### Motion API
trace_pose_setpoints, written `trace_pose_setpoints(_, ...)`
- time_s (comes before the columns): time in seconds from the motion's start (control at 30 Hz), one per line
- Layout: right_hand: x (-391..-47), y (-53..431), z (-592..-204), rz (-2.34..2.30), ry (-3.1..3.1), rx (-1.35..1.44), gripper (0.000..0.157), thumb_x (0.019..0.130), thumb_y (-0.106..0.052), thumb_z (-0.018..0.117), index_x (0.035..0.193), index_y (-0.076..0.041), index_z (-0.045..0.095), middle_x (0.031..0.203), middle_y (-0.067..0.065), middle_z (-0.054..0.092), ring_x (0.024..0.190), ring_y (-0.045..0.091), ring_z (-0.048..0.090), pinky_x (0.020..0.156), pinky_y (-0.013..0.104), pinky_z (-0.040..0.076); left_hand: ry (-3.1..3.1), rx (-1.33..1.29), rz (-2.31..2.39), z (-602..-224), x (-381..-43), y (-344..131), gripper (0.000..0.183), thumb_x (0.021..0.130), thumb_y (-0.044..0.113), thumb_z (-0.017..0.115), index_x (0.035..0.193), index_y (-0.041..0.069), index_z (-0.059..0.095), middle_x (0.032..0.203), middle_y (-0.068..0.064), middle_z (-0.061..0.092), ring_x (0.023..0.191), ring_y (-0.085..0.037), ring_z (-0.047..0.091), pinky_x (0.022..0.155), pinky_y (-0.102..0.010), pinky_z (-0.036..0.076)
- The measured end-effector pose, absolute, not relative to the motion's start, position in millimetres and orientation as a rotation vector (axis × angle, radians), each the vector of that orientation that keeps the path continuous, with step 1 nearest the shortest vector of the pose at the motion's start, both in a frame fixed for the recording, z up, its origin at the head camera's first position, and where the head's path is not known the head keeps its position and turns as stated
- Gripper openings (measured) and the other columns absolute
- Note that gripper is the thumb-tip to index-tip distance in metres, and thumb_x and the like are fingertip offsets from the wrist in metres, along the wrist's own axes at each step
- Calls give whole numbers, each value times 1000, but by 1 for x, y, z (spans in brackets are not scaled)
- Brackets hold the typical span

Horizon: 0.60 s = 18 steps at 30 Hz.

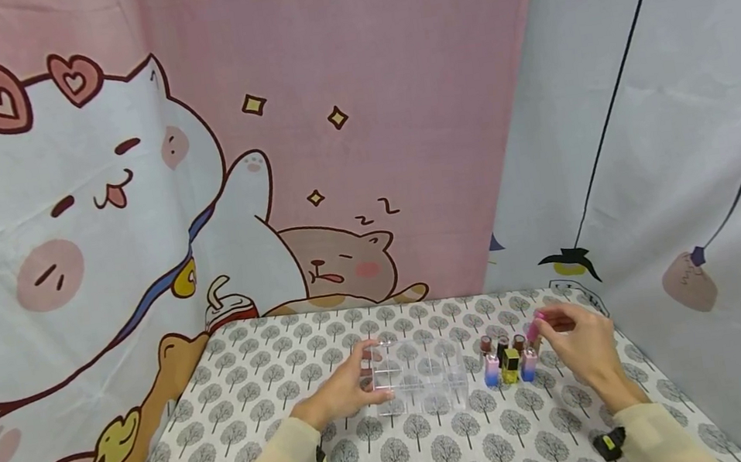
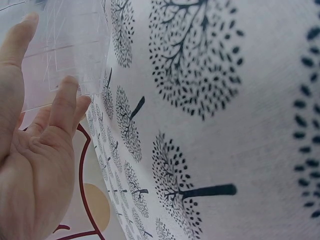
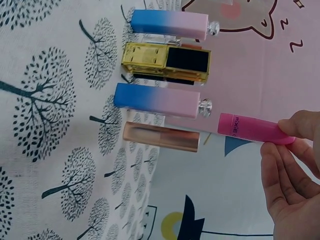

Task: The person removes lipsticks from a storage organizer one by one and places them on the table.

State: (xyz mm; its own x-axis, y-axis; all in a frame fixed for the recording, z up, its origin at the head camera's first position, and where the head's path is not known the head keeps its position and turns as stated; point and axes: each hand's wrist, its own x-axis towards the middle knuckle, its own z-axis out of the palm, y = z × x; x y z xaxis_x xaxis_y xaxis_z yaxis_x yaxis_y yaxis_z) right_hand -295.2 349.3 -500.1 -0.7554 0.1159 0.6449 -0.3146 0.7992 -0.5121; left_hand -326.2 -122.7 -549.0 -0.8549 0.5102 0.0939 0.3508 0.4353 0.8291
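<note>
A clear plastic organizer [image 1: 420,380] with square compartments stands on the patterned cloth. My left hand [image 1: 341,391] holds it by its left side, thumb at the front corner and fingers toward the back. In the right wrist view, my right hand [image 3: 295,167] pinches one end of a bright pink lipstick tube [image 3: 247,128], held up off the cloth. Near that tube stand two blue-to-pink lipsticks [image 3: 157,100] with clear knobs, a gold lipstick [image 3: 144,56] with a black section, and a translucent peach tube [image 3: 161,137].
Several brown- or black-topped tubes [image 1: 486,344] stand behind the front lipsticks, right of the organizer. The table cloth [image 1: 393,454] carries a grey tree print. A pink cartoon curtain [image 1: 415,139] hangs behind the table, and a pale one [image 1: 720,161] hangs at the right.
</note>
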Motion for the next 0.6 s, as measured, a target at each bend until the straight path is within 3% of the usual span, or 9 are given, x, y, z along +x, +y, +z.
trace_pose_setpoints(0.33, -294, 356, -512, 761, -2308, 121, 18, 99, -10, 94, 115, -4, 87, 99, 14, 88, 81, 22, 81, 75, 2, 48, 2512, 771, 1385, -547, -325, -123, 98, 103, 32, 93, 178, 27, 30, 172, -24, 52, 155, -51, 61, 127, -60, 59)
trace_pose_setpoints(0.6, -295, 361, -520, 781, -2362, 130, 19, 99, -9, 94, 116, -3, 86, 100, 15, 88, 81, 21, 81, 71, 7, 57, 2511, 769, 1384, -548, -326, -123, 99, 103, 32, 93, 179, 28, 30, 172, -23, 52, 156, -52, 60, 127, -62, 58)
